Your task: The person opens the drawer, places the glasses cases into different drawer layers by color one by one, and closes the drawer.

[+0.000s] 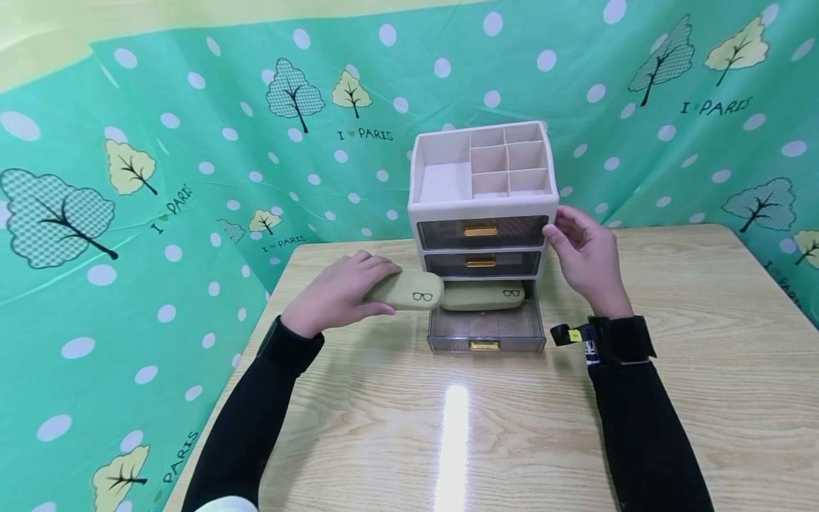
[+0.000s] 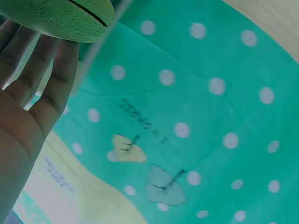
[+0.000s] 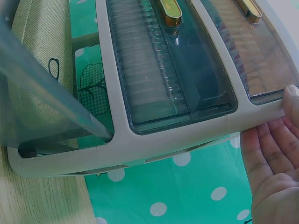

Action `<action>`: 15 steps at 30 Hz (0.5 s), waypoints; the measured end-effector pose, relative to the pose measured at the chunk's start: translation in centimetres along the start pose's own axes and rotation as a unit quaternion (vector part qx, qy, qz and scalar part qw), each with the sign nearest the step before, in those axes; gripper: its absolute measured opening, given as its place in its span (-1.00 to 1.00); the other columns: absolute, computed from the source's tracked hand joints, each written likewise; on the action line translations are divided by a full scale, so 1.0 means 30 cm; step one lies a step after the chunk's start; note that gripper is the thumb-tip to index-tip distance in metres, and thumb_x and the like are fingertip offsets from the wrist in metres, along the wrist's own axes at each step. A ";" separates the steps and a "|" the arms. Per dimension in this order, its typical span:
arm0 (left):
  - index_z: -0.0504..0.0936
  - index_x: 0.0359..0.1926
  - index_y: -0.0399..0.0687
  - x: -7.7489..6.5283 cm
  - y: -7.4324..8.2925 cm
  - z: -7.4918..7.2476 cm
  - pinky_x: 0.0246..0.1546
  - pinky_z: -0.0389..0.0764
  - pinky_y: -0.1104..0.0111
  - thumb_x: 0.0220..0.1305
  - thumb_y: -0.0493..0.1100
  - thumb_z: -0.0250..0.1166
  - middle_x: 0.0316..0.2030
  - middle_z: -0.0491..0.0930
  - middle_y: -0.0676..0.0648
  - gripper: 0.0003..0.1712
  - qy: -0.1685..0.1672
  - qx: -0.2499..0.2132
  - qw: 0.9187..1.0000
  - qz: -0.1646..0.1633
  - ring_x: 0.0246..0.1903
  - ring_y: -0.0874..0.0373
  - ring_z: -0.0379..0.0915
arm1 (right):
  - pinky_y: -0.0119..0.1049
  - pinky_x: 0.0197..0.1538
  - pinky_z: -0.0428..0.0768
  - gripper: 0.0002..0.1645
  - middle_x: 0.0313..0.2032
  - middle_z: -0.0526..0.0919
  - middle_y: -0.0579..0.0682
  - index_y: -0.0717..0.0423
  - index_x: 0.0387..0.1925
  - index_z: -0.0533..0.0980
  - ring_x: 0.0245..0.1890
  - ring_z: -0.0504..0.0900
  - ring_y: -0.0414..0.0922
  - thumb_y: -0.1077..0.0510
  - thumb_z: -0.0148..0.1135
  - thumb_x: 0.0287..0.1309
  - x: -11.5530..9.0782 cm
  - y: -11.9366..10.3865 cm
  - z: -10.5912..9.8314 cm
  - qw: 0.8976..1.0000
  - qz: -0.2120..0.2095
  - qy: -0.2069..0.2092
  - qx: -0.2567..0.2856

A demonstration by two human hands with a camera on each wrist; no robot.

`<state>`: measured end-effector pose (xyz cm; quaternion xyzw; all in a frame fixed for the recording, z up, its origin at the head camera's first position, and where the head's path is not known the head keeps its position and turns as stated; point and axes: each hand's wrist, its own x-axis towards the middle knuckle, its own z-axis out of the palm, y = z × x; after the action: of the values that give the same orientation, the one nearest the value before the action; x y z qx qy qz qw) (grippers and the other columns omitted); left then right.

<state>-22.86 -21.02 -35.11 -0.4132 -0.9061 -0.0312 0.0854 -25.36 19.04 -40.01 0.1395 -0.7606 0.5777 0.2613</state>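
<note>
My left hand [image 1: 345, 293] grips a green glasses case [image 1: 412, 290] with a small glasses print, held at the left of the pulled-out bottom drawer [image 1: 486, 345]. In the left wrist view the case [image 2: 70, 18] shows its dark seam above the fingers. A second green glasses case [image 1: 483, 296] lies inside that drawer, toward its back. With thumb in front and fingers behind, my right hand [image 1: 585, 256] holds the right edge of the white desktop organizer [image 1: 483, 208]. The right wrist view shows this hand [image 3: 275, 163] on the organizer's side, near the top drawer.
Two closed drawers with gold handles, the upper drawer [image 1: 441, 235] and middle drawer [image 1: 441, 265], sit above the bottom one. Divided compartments [image 1: 508, 158] top the organizer. It stands on a wooden table [image 1: 512, 434] against a green dotted cloth [image 1: 358, 185].
</note>
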 end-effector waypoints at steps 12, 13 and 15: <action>0.49 0.34 -0.12 0.115 0.166 -0.020 0.02 0.58 0.14 0.28 0.25 0.40 0.20 0.59 -0.05 -0.21 0.030 0.049 0.996 0.066 0.13 0.01 0.47 | -0.58 0.00 0.62 -0.56 0.04 0.67 0.34 0.32 0.22 0.53 -0.09 0.65 -0.38 0.23 0.28 0.39 0.000 -0.006 -0.003 1.000 0.001 0.001 -0.003; 0.49 0.34 -0.12 0.124 0.176 -0.015 0.01 0.58 0.15 0.28 0.25 0.41 0.19 0.59 -0.05 -0.21 0.032 0.051 0.996 0.071 0.14 0.02 0.47 | -0.58 0.00 0.62 -0.56 0.03 0.67 0.34 0.33 0.22 0.53 -0.09 0.65 -0.38 0.23 0.28 0.39 -0.001 -0.007 -0.003 1.000 0.000 0.001 -0.003; 0.50 0.34 -0.11 0.142 0.192 -0.002 0.00 0.60 0.17 0.29 0.27 0.39 0.19 0.59 -0.04 -0.22 0.034 0.063 0.994 0.081 0.14 0.03 0.47 | -0.59 0.00 0.62 -0.56 0.03 0.67 0.35 0.34 0.22 0.53 -0.09 0.65 -0.38 0.23 0.28 0.39 -0.002 -0.006 -0.002 1.000 0.000 0.001 -0.003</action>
<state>-21.25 -14.09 -34.35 -0.4775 -0.8665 0.0183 0.1445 -25.21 19.05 -39.89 0.1383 -0.7618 0.5758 0.2627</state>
